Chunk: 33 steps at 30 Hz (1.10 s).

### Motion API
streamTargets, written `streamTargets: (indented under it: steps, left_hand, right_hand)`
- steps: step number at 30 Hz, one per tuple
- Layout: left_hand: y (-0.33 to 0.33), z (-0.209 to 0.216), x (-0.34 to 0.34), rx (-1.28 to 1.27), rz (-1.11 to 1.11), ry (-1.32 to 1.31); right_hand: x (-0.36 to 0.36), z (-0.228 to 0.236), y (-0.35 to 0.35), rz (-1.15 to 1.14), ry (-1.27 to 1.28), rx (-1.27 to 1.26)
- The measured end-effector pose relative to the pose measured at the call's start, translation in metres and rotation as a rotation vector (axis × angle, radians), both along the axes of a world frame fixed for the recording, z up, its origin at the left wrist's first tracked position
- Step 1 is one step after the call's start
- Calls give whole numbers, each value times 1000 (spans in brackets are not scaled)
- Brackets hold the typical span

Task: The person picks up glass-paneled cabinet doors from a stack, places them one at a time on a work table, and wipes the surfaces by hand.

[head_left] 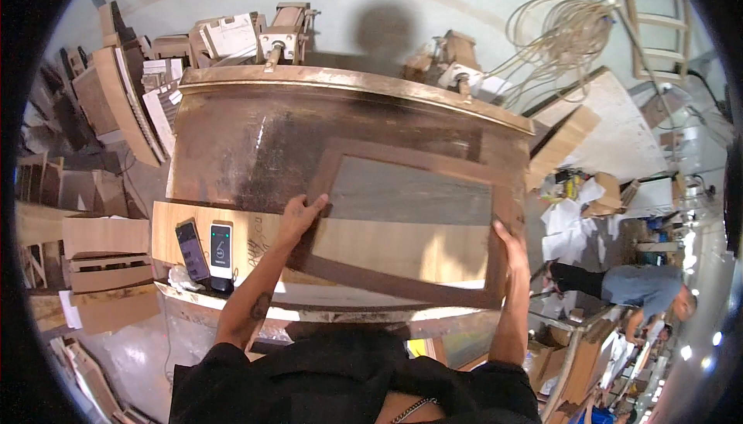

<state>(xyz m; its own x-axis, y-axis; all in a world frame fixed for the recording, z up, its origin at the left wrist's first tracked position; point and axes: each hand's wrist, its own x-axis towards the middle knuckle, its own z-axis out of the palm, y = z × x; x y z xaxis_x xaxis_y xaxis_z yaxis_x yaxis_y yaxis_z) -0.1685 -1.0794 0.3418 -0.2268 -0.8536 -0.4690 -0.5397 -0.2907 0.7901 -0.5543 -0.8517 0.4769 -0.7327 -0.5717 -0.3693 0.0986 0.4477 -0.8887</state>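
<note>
The person holds a rectangular wooden frame (410, 226) with both hands over a worn, stained metal-topped bench (232, 145). The frame sits slightly right of centre, its long side running from about 10 o'clock to 4 o'clock, tilted so the right end is lower. Through its opening show the dark bench surface above and a pale wooden board (387, 246) below.

The left hand (300, 219) is closed on the frame's left rail at about 9 o'clock of the frame, fingers over the top face and the thumb pressed near the inner edge. The right hand (511, 257) grips the right rail at about 3 o'clock, fingers wrapped round the outer edge. Both forearms rise from the lower edge; the person wears a dark garment.

At 8 o'clock of the frame, two phones (205, 250) stand side by side on the pale board's left end, both screens lit, well apart from the left hand.

Beyond the bench, at 12 o'clock, small machine fixtures (282, 37) stand against a pale wall that bears the shadow of a head. At 1 o'clock a coil of light cable (557, 37) hangs, with a wooden chair frame (654, 21) at 2 o'clock. Stacked wooden panels (116, 99) lean at 10 o'clock. More cut boards (101, 269) lie at 8 o'clock. At 4 o'clock another person in a blue shirt (642, 288) bends over amid paper and cardboard litter (580, 207).
</note>
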Motion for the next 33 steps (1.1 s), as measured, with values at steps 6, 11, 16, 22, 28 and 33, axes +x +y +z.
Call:
streamTargets:
  steps: [6,11,16,22,28,33]
  left_hand:
    - [-103,-27,-6,-143,93,-124]
    - [-142,-70,-28,-518,-12,-561]
    - [-146,-101,-30,-681,-40,-742]
    - [-115,-92,-21,-639,-76,-792]
    - [-109,-101,-31,-694,-75,-862]
    - [-110,-92,-18,-634,-24,-774]
  right_hand:
    - [-45,-120,-160,387,199,288]
    - [-58,-200,-193,364,728,180]
    - [-37,-247,-195,477,1003,196]
    - [-32,-263,-176,453,1107,250]
    - [-42,-251,-165,471,1151,247]
    - [-22,-240,-179,532,1164,325]
